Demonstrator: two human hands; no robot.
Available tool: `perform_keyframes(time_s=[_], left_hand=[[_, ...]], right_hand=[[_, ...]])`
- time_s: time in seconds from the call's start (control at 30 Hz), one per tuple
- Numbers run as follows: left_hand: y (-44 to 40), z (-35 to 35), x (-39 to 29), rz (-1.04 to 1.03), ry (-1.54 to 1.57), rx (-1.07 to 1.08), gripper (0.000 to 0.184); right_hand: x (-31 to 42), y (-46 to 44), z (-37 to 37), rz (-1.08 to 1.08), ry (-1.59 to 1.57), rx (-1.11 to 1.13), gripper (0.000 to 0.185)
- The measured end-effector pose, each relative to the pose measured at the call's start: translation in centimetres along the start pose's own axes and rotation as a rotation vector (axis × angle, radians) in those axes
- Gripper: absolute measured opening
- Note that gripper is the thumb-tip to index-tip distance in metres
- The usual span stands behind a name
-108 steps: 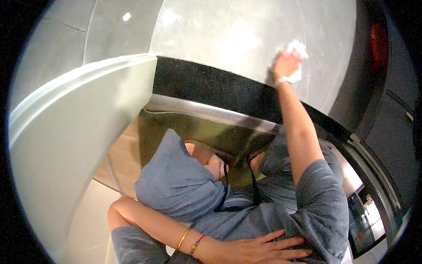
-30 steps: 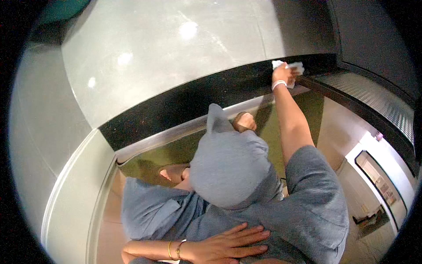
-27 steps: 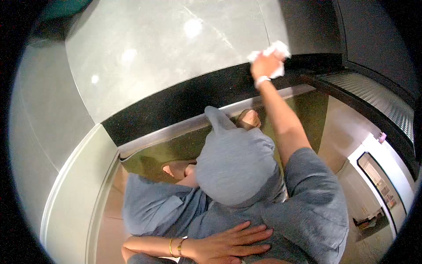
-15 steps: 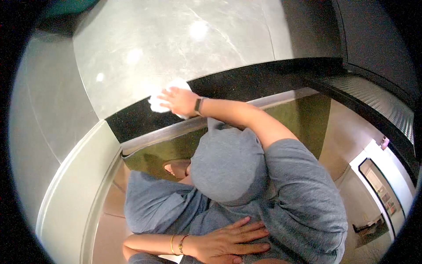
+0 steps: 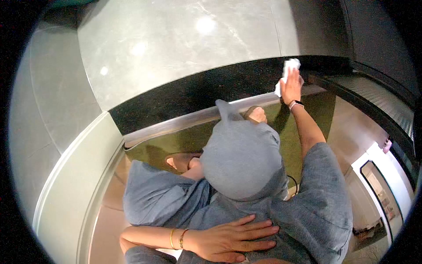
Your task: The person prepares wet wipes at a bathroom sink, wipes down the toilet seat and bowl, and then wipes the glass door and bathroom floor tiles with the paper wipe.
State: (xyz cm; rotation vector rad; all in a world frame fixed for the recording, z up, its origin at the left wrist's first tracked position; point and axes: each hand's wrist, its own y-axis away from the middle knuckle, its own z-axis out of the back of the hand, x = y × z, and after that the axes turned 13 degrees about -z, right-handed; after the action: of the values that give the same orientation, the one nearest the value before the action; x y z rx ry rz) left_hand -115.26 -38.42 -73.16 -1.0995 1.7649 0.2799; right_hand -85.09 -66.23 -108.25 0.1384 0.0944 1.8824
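Observation:
A white cloth point(image 5: 286, 77) lies under my right hand point(image 5: 291, 88), at the right end of a glossy black strip point(image 5: 211, 90). My right fingers are stretched over the cloth and press it against the strip; a band circles that wrist. My left hand point(image 5: 235, 237) rests flat, fingers spread, on the grey garment point(image 5: 307, 211). It holds nothing, and bracelets sit on its wrist. A rounded grey fabric shape point(image 5: 241, 158) fills the middle of the view and hides part of the legs.
Beyond the strip extends a grey marbled surface point(image 5: 176, 44). A green mat point(image 5: 176, 141) lies below a pale edge, with a foot point(image 5: 257, 114) showing above the grey fabric. A pale panel point(image 5: 79, 163) stands at left, and a black-framed ribbed panel point(image 5: 378, 97) at right.
My right hand has swept the cloth from the left part of the black strip to its right end. A foot has come into sight. My left hand stays spread on the garment.

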Motion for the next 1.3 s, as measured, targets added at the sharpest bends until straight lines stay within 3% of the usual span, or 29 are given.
perform_keyframes(time_s=[0.03, 0.1, 0.23, 0.37, 0.5, 0.57, 0.6, 0.63, 0.7, 0.77, 0.8, 0.83, 0.87, 0.9, 0.93, 1.0, 1.03, 1.1, 1.2, 1.3], left_hand=[[0.4, -0.4, 1.0, -0.050, -0.021, 0.011, 0.055], [0.7, -1.2, 1.6, -0.117, -0.034, 0.034, 0.059], [0.8, -1.5, 1.9, -0.141, -0.040, -0.058, 0.060], [0.9, -1.8, 1.6, -0.129, 0.030, -0.116, 0.060], [0.3, -1.0, 0.5, -0.142, -0.103, -0.121, 0.060], [0.1, -0.2, -0.4, -0.082, 0.064, -0.074, 0.060], [0.0, 0.0, -0.3, -0.079, 0.053, -0.092, 0.060], [-0.1, 0.2, -0.1, -0.123, -0.071, -0.077, 0.057], [0.3, 0.5, 0.2, -0.151, -0.210, -0.090, 0.055], [1.5, 1.4, 0.0, -0.080, -0.138, -0.207, 0.059], [2.1, 3.1, -1.5, 0.070, -0.344, -0.195, 0.057], [2.8, 3.7, -2.1, 0.066, -0.357, -0.470, 0.052], [2.9, 4.8, -3.1, 0.049, -0.427, -0.727, 0.047], [2.8, 5.4, -4.9, 0.184, -0.437, -0.983, 0.039], [3.0, 6.1, -5.8, 0.220, -0.318, -1.228, 0.032], [3.7, 8.0, -6.3, -0.060, -0.219, -1.559, 0.022], [4.1, 8.7, -6.8, -0.125, -0.276, -1.597, 0.026], [3.9, 9.6, -8.1, -0.256, -0.368, -1.595, 0.028], [3.2, 10.3, -9.0, -0.432, -0.392, -1.515, 0.033], [2.9, 11.2, -9.2, -0.644, -0.427, -1.514, 0.036]], right_hand=[[-1.2, 0.0, 0.3, -0.119, -0.121, -0.037, 0.062], [-0.3, -1.4, 2.9, -0.715, -0.322, 0.516, 0.066], [6.0, -1.0, -3.3, -1.049, -0.026, -0.162, 0.065], [13.7, 3.1, -5.1, -0.671, -0.148, -0.196, 0.064], [17.8, 6.3, -3.9, -0.162, -0.422, -0.075, 0.057], [20.3, 5.7, -2.2, 0.024, -0.576, 0.078, 0.046], [21.8, 5.2, -1.1, 0.063, -0.816, 0.165, 0.042], [23.1, 4.0, 0.2, 0.002, -1.066, 0.393, 0.043], [26.5, 1.3, 4.1, -0.521, -1.777, 1.006, 0.046], [28.8, -0.8, 11.0, -0.424, -2.191, 1.599, 0.054], [29.7, -1.5, 13.8, -0.295, -2.251, 1.801, 0.061], [30.6, -2.0, 16.5, -0.153, -2.291, 2.003, 0.068], [31.4, -2.2, 18.9, -0.130, -2.271, 2.029, 0.068], [32.1, -2.2, 21.3, -0.157, -2.204, 2.154, 0.074], [32.8, -2.2, 23.6, -0.182, -2.125, 2.274, 0.080], [34.2, -1.5, 27.3, -0.101, -2.038, 2.280, 0.084], [34.7, -0.9, 28.9, -0.049, -1.987, 2.262, 0.088], [35.6, 0.4, 31.7, 0.019, -1.923, 2.196, 0.088], [36.4, 1.6, 34.2, -0.192, -2.051, 2.088, 0.084], [36.7, 2.7, 35.9, -0.190, -2.061, 2.169, 0.082]])
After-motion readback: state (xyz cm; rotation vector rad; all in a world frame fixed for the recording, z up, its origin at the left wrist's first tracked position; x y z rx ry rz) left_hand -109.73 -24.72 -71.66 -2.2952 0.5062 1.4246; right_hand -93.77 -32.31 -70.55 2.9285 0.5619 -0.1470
